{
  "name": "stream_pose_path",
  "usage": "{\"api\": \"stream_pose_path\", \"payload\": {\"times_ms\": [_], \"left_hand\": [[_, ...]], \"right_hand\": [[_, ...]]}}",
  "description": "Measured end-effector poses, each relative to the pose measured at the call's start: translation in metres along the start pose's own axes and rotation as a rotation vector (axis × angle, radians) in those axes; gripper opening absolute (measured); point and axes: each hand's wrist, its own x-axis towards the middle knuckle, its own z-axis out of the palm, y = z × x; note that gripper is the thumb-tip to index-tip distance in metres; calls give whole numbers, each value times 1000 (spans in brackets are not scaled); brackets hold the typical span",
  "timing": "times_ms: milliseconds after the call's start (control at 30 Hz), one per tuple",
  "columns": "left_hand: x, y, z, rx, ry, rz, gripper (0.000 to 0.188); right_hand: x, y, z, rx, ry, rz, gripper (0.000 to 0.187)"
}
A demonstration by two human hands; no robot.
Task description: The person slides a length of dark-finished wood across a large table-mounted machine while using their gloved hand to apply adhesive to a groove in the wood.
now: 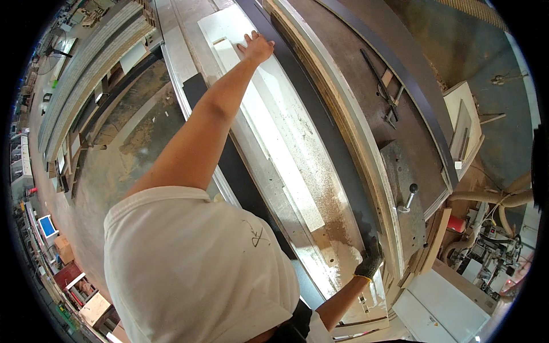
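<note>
My bare left hand (256, 47) reaches far forward and rests with spread fingers at the far end of a long white board (291, 103). On that board's left side lies a narrower white strip (274, 143). A long dark grey panel (320, 106) runs along the board's right side. My right hand (370, 262), in a dark glove with a yellow cuff edge, is at the panel's near end and touches it. Dark glove against dark panel hides how its fingers are bent. Brown sawdust (329, 197) covers the near part of the surface.
Right of the panel stands a long layered wooden fence (337, 108) with a metal edge. Beyond it are a lever with a black knob (409, 197) and a black bar clamp (380, 86). Stacked long boards (94, 68) lie at far left. A white cabinet (440, 300) stands at lower right.
</note>
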Motion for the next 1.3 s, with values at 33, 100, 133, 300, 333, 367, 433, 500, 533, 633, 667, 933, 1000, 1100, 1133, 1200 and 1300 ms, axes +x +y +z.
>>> {"api": "stream_pose_path", "payload": {"times_ms": [33,100,133,300,333,367,433,500,533,633,667,933,1000,1100,1133,1200,1300], "left_hand": [[0,0,-1,-5,-2,-1,68],[-1,-7,-1,-27,12,11,68],[-4,-9,-1,-45,22,22,68],[-43,12,11,-10,89,-14,67],[-59,23,14,-3,54,1,66],[-77,29,13,5,30,6,65],[-116,38,13,6,42,4,64],[-160,52,22,-18,69,9,63],[-182,66,24,-27,47,14,63],[-231,83,33,-69,50,12,63],[-240,87,35,-65,48,12,64],[-278,97,44,-83,43,42,61],[-275,97,38,-97,11,61,60],[-278,101,30,-71,-84,33,64],[-278,103,26,-65,-91,31,64],[-277,103,21,-73,-114,31,64],[-267,93,37,-80,24,78,61]], "right_hand": [[0,-2,1,8,8,28,40],[0,-5,1,21,11,45,36],[0,-5,0,18,-10,39,36],[5,4,-9,78,7,45,39],[2,5,-12,48,19,37,38],[1,4,-12,16,18,24,37],[1,-3,-6,36,-9,30,35],[2,-4,-4,57,-30,46,33],[5,3,-10,67,-27,35,33],[2,4,-10,80,-49,10,31],[0,1,-10,85,-57,-2,31],[9,10,-23,73,-94,-27,33],[13,12,-21,75,-122,-42,34],[13,14,-23,32,-62,34,37],[15,16,-22,40,-61,37,37],[14,18,-23,90,-55,32,37],[18,17,-17,152,-66,12,37]]}}
